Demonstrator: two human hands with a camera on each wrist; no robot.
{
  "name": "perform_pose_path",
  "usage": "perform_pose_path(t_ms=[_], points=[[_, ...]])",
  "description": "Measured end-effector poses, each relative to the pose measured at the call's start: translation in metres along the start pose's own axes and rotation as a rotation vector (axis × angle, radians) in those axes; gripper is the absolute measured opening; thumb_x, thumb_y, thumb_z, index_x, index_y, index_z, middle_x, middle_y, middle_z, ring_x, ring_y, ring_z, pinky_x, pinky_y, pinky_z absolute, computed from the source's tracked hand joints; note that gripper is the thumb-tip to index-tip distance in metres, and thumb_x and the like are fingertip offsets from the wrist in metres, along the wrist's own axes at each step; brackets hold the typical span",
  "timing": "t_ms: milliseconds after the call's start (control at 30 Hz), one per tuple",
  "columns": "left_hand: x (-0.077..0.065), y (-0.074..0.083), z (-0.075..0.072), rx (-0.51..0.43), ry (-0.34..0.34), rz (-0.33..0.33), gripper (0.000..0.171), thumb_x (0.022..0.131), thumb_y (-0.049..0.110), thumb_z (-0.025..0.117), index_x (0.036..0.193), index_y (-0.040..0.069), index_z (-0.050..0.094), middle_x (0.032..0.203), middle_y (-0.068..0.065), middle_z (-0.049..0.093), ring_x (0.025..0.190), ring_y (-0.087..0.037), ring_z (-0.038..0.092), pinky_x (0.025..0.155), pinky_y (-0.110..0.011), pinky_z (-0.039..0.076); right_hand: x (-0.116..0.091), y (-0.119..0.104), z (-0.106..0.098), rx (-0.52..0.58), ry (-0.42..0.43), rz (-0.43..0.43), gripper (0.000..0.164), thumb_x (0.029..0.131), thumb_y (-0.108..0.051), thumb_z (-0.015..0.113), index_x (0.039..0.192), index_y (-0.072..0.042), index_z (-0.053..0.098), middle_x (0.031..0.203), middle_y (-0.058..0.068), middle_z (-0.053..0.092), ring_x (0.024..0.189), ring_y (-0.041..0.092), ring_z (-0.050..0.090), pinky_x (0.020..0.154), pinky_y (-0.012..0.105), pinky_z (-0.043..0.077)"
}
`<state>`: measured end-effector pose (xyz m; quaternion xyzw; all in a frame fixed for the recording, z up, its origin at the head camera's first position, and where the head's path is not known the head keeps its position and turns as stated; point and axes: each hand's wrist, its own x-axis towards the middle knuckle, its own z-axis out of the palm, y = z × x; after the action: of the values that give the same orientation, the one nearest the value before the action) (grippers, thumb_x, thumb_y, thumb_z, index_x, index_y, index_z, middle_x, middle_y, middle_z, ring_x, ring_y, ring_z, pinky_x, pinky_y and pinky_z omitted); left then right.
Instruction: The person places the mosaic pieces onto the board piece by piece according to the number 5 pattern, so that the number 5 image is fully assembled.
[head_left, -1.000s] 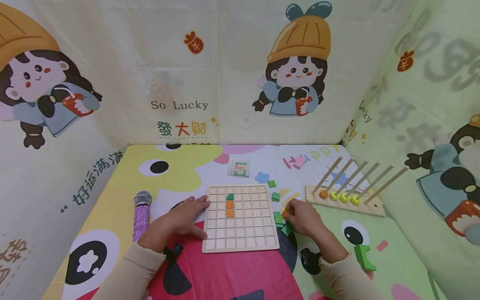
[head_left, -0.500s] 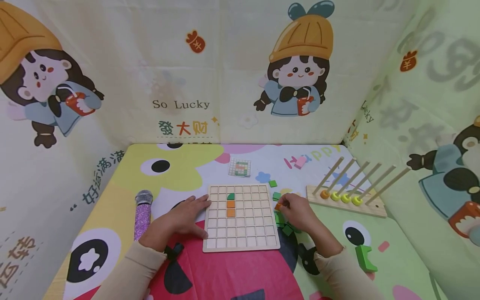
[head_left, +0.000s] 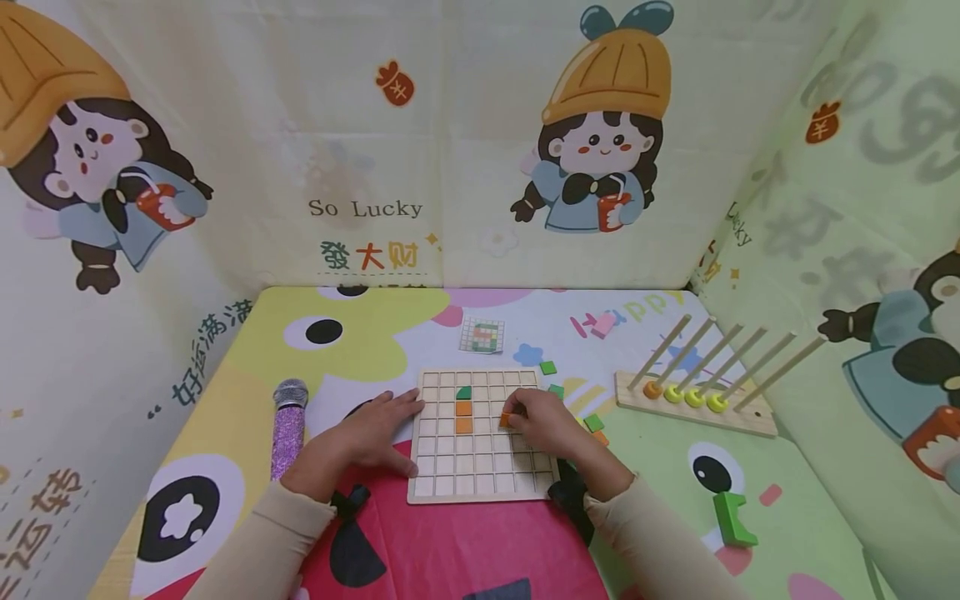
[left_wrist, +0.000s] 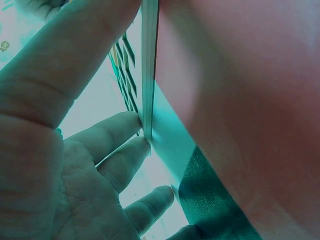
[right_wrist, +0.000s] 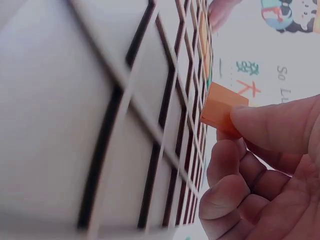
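A wooden grid board (head_left: 480, 492) lies in the middle of the table. In one of its columns sit a green piece with a rounded corner (head_left: 464, 392) and two orange square tiles (head_left: 464, 417). My left hand (head_left: 375, 432) rests at the board's left edge, fingers straight and spread; in the left wrist view its fingertips (left_wrist: 131, 122) touch the edge. Over the right half of the board, my right hand (head_left: 546, 423) pinches another orange square tile (right_wrist: 220, 107) between thumb and fingers, close above the grid.
Loose green tiles (head_left: 594, 422) and an orange one lie right of the board. A pattern card (head_left: 482, 335) lies behind it. A wooden peg stand (head_left: 693, 404) with beads and a green block (head_left: 732, 518) are at the right. A glittery microphone (head_left: 288, 429) lies at the left.
My right hand has moved left from the loose tiles onto the board, carrying an orange tile. The left hand keeps its place at the board's edge.
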<state>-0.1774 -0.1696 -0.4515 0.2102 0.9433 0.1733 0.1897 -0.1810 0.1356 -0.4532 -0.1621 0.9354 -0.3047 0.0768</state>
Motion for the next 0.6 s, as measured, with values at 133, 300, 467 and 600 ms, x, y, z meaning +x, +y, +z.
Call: perform_pose_path(t_ms=[133,300,467,600], points=[[0.001,-0.002,0.001,-0.001,0.000,-0.010,0.108,0.068,0.045,0.095,0.157,0.011,0.045,0.168,-0.011,0.034,0.153,-0.049,0.028,0.117,-0.063,0.038,0.007,-0.010,0.007,0.006,-0.030,-0.034,0.007,0.098,-0.005,0.067,0.094,-0.010,0.070,0.087,-0.003,0.068,0.081,0.013,0.058,0.074,0.033,0.051],[0.004,-0.003,0.003,-0.005,0.005,-0.016,0.108,0.067,0.044,0.095,0.158,0.013,0.045,0.169,-0.009,0.034,0.154,-0.047,0.027,0.116,-0.062,0.041,0.017,-0.017,0.013,-0.006,-0.054,-0.070,0.008,0.097,-0.006,0.068,0.092,-0.011,0.071,0.087,-0.003,0.069,0.082,0.013,0.060,0.075,0.032,0.052],[0.004,-0.002,0.002,-0.001,0.000,-0.021,0.108,0.067,0.044,0.095,0.158,0.014,0.044,0.169,-0.008,0.034,0.154,-0.047,0.026,0.116,-0.061,0.041,0.024,-0.022,0.016,-0.046,-0.070,-0.075,0.008,0.096,-0.004,0.069,0.091,-0.010,0.072,0.086,-0.002,0.070,0.083,0.014,0.060,0.078,0.035,0.053],[0.004,-0.002,0.002,0.003,-0.006,-0.032,0.109,0.067,0.043,0.095,0.158,0.015,0.044,0.169,-0.008,0.033,0.154,-0.046,0.026,0.116,-0.060,0.042,0.027,-0.027,0.017,-0.059,-0.102,-0.054,0.009,0.096,-0.004,0.069,0.091,-0.010,0.073,0.085,-0.003,0.068,0.082,0.015,0.058,0.079,0.035,0.052]])
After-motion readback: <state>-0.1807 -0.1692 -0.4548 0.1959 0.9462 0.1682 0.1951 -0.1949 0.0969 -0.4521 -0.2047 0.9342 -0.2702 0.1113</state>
